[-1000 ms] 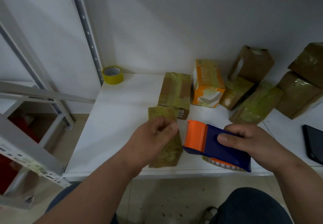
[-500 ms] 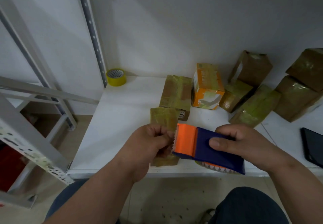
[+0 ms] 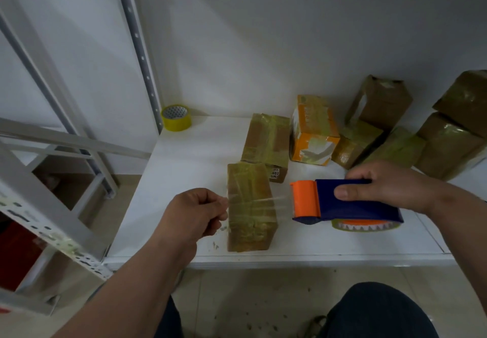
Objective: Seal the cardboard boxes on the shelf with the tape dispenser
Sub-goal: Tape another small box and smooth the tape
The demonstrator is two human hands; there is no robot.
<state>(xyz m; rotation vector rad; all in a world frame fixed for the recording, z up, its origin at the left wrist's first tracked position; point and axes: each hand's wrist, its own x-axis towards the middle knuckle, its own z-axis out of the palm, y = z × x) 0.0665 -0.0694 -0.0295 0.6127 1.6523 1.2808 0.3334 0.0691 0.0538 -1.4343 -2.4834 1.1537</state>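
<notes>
A small cardboard box point(image 3: 250, 221) wrapped in yellowish tape lies near the front edge of the white shelf point(image 3: 184, 169). My right hand point(image 3: 387, 185) grips the blue and orange tape dispenser point(image 3: 342, 203) just right of that box. A strip of clear tape point(image 3: 263, 203) stretches from the dispenser's orange end leftwards above the box. My left hand point(image 3: 195, 214) pinches the free end of the strip at the box's left side.
Several more taped boxes point(image 3: 266, 142) stand behind, one of them orange point(image 3: 313, 129). A spare yellow tape roll point(image 3: 176, 117) sits at the back left corner by the shelf's metal upright point(image 3: 137, 47). Grey rack beams point(image 3: 47, 216) cross the left. My knees are below the shelf edge.
My left hand has pulled the tape end away to the left and the dispenser has shifted right, so a strip now spans the box. The box top is uncovered.
</notes>
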